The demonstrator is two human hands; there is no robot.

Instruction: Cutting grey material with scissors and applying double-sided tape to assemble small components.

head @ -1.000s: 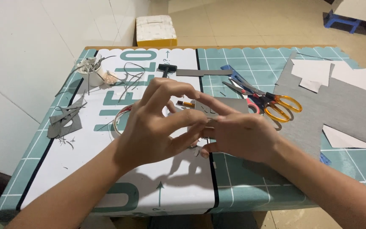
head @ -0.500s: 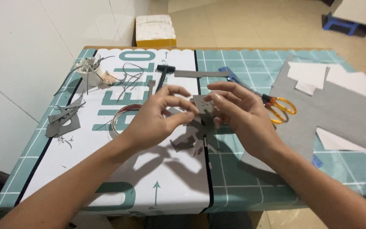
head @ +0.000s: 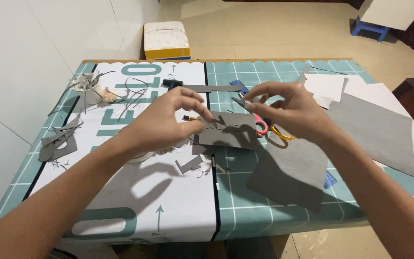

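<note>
Two hands hover over our worktop [head: 283, 211]: our left hand [head: 168, 122] pinches a notched grey card [head: 228, 134] at centre, while our right hand [head: 288, 108], at two o'clock, seemingly nips a small offcut. Several cut scraps [head: 58, 141] lie at nine o'clock; larger grey sheets [head: 374, 129] remain uncut.

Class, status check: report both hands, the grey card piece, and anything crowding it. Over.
Left hand pinching grey card piece at its left edge, above the table. Right hand pinching a small grey scrap. Scissors and grey sheet lie beneath.
</note>
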